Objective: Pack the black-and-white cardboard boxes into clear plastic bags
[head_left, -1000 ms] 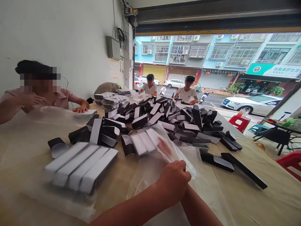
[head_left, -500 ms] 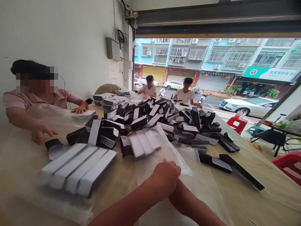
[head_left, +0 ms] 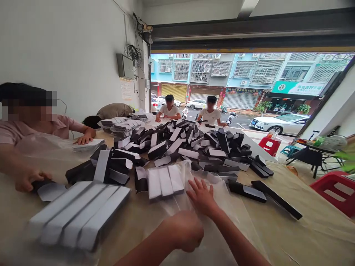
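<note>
My right hand (head_left: pixel 202 195) lies open with its fingers spread on a clear plastic bag (head_left: pixel 222 199), just right of three white boxes (head_left: pixel 165 181) that sit side by side inside the bag. Closer to me, my left hand (head_left: pixel 183 231) is closed in a fist on the bag's near part. Beyond the bag lies a big pile of black and white boxes (head_left: pixel 194 144).
A bagged pack of white boxes (head_left: pixel 77 214) lies at my near left. A co-worker at the left has a hand (head_left: pixel 27 179) on a loose box. Two more people sit at the table's far end. Loose black boxes (head_left: pixel 274 199) lie at the right, with red stools (head_left: pixel 335 190) beyond the table edge.
My right hand has come out from behind the left and reached forward, fingers spread. My left hand has drawn back toward me. The co-worker's hand has come down onto a box.
</note>
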